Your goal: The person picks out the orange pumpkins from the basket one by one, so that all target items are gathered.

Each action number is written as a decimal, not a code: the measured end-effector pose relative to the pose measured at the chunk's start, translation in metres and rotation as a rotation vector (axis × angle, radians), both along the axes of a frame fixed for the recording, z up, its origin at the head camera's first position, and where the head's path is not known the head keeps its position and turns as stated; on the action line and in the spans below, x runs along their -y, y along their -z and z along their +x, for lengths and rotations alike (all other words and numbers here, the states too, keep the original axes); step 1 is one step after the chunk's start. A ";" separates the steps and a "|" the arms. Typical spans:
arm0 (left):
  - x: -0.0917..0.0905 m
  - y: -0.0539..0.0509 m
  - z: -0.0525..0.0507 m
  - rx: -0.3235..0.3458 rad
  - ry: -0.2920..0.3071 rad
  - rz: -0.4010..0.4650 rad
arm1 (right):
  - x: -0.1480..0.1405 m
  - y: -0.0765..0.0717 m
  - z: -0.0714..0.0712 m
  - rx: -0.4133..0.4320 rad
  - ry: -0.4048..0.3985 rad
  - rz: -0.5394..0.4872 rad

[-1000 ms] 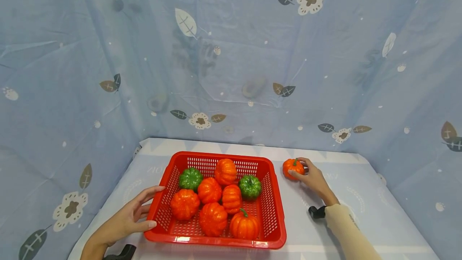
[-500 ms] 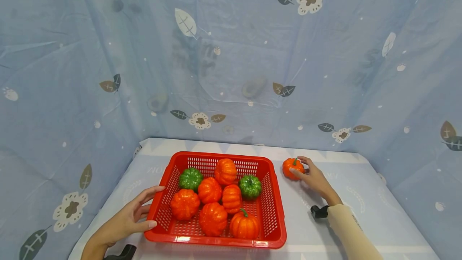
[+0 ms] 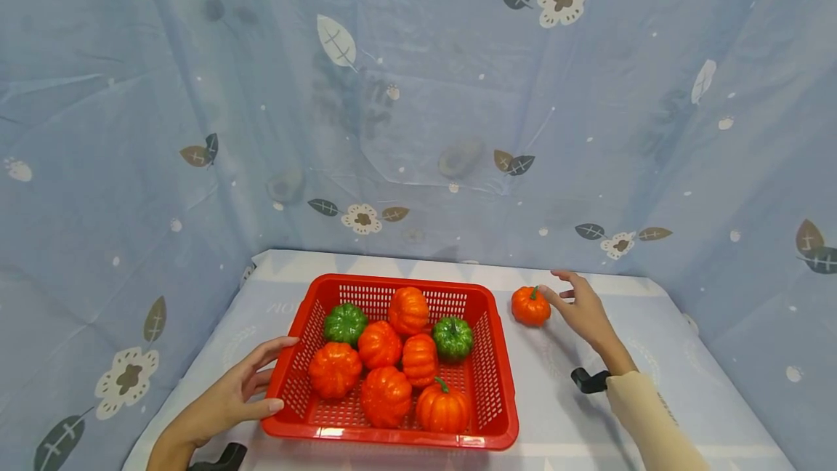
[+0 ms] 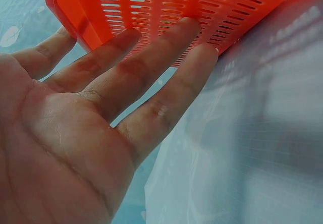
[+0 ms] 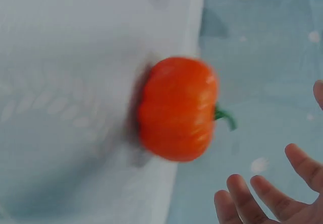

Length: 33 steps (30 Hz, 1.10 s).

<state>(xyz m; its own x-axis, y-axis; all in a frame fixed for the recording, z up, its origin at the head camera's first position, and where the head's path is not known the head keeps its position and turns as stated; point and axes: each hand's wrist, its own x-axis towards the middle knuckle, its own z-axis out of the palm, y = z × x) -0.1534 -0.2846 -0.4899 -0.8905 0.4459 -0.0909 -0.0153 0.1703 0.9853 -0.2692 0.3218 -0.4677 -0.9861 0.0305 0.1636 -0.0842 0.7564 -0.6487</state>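
A small orange pumpkin (image 3: 530, 307) with a green stem sits on the table, right of the red plastic basket (image 3: 392, 437). Just to its right, my right hand (image 3: 582, 311) hovers with fingers spread, holding nothing. In the right wrist view a gap separates the fingers (image 5: 275, 196) from the pumpkin (image 5: 177, 109). My left hand (image 3: 232, 391) touches the basket's left side, its fingers stretched out; the left wrist view has the fingertips against the slotted wall (image 4: 212, 7). Inside the basket lie several orange pumpkins (image 3: 386, 397) and two green ones (image 3: 345, 324) (image 3: 453, 339).
The table (image 3: 588, 413) has a pale patterned cover. Blue printed cloth (image 3: 418, 107) hangs behind it and along both sides. A black piece (image 3: 590, 381) sits at the right wrist, and another black piece (image 3: 225, 458) at the left wrist.
My right hand has let go of the orange pumpkin and drawn back to the right, its fingers spreading. The pumpkin stays in place on the table. The left hand and basket have not moved.
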 end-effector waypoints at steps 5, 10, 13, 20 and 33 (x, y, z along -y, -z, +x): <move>0.001 0.000 0.000 -0.007 0.003 0.001 | 0.016 -0.015 0.006 -0.044 -0.032 -0.007; 0.001 0.000 0.001 -0.013 0.004 -0.002 | 0.036 -0.027 0.008 -0.095 -0.101 -0.026; 0.000 -0.001 0.002 -0.012 0.001 -0.004 | 0.051 -0.034 0.009 -0.109 -0.152 -0.052; -0.001 0.000 0.002 -0.022 -0.005 -0.017 | 0.085 -0.043 0.014 -0.134 -0.258 -0.079; 0.000 0.002 0.001 -0.005 -0.001 -0.004 | 0.137 -0.048 0.016 -0.064 -0.427 -0.076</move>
